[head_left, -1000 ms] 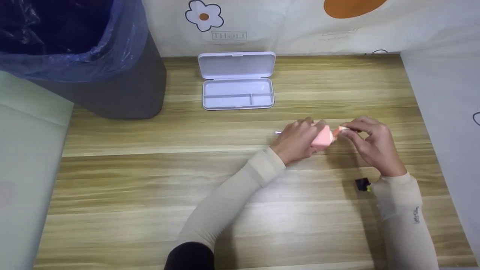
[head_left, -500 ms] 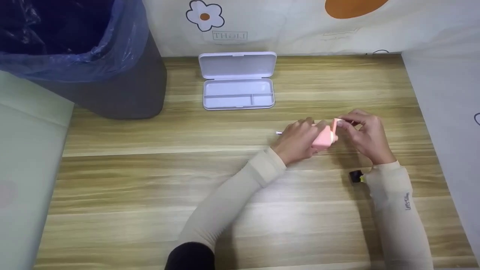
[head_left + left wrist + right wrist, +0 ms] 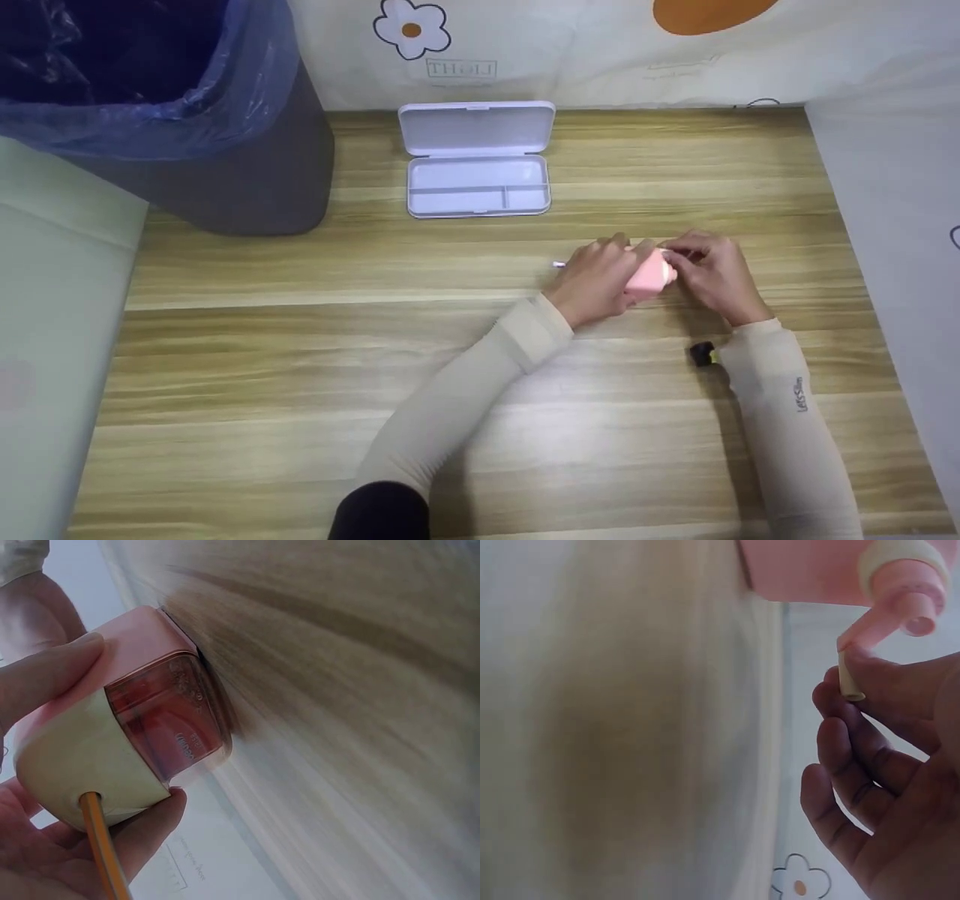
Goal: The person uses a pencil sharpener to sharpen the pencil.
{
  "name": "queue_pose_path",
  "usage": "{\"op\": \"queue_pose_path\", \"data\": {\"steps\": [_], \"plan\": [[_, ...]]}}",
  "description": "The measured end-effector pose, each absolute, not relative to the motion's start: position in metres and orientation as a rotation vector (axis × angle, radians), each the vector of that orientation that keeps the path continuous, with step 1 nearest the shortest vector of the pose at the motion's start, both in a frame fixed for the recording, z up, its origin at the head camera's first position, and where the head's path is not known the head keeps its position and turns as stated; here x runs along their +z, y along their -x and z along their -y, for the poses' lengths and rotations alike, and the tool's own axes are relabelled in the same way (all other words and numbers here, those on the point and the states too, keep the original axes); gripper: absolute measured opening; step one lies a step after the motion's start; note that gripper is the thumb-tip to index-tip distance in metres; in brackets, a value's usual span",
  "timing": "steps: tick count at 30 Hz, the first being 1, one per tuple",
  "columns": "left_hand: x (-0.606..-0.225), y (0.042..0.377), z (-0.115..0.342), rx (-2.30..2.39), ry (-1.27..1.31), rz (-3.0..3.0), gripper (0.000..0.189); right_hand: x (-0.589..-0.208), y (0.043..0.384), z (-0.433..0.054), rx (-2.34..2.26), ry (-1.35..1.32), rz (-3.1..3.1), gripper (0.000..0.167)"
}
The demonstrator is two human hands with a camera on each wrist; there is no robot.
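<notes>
A pink crank pencil sharpener with a cream front and a clear reddish shavings drawer is gripped by my left hand. An orange pencil sticks into the hole in its front; in the head view only the pencil's pale end shows beyond the left hand. My right hand is at the sharpener's other end. Its thumb and index finger pinch the small cream knob of the pink crank arm. Its remaining fingers are loosely bent in the right wrist view.
A lavender pencil case lies with its lid up at the back of the wooden table. Left of it stands a grey bin lined with a blue bag. A flower-printed sheet hangs behind.
My right hand has moved leftward, closer to the sharpener, with the crank turning round. The left hand and the sharpener stay in place.
</notes>
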State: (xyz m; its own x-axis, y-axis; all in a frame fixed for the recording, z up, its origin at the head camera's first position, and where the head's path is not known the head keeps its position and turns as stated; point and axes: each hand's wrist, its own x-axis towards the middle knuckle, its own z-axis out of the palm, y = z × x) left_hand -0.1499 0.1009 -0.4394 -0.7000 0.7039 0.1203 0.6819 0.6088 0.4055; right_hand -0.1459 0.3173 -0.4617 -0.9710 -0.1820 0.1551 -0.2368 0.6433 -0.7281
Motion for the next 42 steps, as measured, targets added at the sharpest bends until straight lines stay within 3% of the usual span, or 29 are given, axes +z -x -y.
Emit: {"op": "queue_pose_path", "data": {"steps": [11, 19, 34, 42], "plan": [[-0.44, 0.15, -0.101, 0.653, -1.193, -2.785, 0.057, -0.47, 0.133, -0.32, 1.168, -0.533, 2.883, 0.02], [-0.44, 0.149, -0.102, 0.649, -1.191, -2.783, 0.062, -0.468, 0.119, -0.316, 1.081, -0.488, 2.93, 0.01], [-0.439, 0.15, -0.101, 0.67, -1.167, -2.773, 0.058, -0.461, 0.09, -0.313, 1.266, -0.373, 2.945, 0.013], [-0.44, 0.149, -0.102, 0.688, -1.166, -2.775, 0.061, -0.448, 0.079, -0.314, 1.205, -0.478, 2.904, 0.015]]}}
